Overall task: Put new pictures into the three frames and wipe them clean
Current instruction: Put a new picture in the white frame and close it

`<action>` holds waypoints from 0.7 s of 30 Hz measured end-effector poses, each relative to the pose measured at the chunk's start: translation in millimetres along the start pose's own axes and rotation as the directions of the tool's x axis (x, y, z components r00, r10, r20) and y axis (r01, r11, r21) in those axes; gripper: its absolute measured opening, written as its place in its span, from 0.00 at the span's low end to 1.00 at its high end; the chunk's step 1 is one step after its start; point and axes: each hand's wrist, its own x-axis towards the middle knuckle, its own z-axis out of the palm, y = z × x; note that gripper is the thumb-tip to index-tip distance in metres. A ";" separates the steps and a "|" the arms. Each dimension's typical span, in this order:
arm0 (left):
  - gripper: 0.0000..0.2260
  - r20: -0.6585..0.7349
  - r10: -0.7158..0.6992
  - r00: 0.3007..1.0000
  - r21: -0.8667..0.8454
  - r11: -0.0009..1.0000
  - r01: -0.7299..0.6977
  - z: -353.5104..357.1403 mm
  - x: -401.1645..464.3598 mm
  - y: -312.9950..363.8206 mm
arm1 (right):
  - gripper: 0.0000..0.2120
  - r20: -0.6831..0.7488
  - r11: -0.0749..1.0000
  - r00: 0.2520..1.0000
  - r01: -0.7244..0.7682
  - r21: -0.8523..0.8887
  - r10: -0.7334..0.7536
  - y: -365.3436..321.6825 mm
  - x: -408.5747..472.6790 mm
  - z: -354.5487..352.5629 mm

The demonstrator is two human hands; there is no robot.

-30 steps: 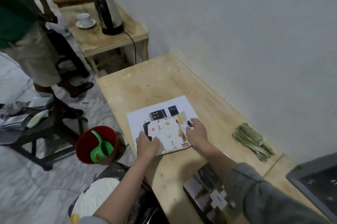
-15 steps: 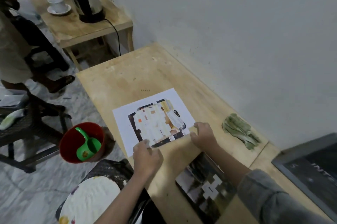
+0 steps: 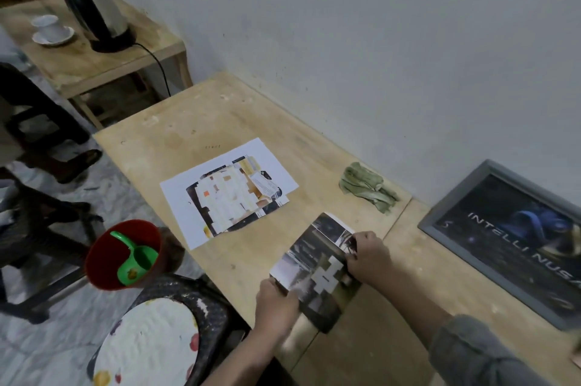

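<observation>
A dark printed picture (image 3: 317,269) lies near the front edge of the wooden table (image 3: 201,115). My left hand (image 3: 275,300) grips its near left edge and my right hand (image 3: 366,255) grips its right edge. Farther back on the table a white sheet with a smaller colourful print on top (image 3: 229,194) lies flat, untouched. A grey picture frame (image 3: 515,241) holding a dark poster lies at the right. A crumpled green cloth (image 3: 366,186) sits by the wall between the sheet and the frame.
A red bucket with a green scoop (image 3: 125,255) stands on the floor left of the table, beside a stool with a white round seat (image 3: 147,344). A second table at the back left carries a kettle (image 3: 97,8) and a cup on a saucer (image 3: 50,29). A person's legs (image 3: 19,121) are at the far left.
Both hands let go of the white sheet and colourful print, left lying on the table, and moved toward me to take hold of the dark picture. The camera turned right, revealing the grey frame.
</observation>
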 end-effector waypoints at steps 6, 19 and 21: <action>0.12 -0.147 -0.139 0.979 -0.251 0.963 0.099 26.0 -11.3 17.2 | 0.20 0.063 0.994 0.995 0.082 -0.068 -0.077 8.8 -8.7 0.5; 0.11 -0.168 0.044 0.985 -0.321 0.942 -0.097 44.8 -44.6 11.4 | 0.16 -0.013 0.725 0.999 -0.029 0.688 0.052 60.9 -28.3 -41.9; 0.08 -0.167 0.055 0.984 -0.316 0.943 -0.107 49.3 -43.7 6.6 | 0.13 -0.035 0.712 0.996 -0.031 0.702 0.077 73.0 -44.7 -43.8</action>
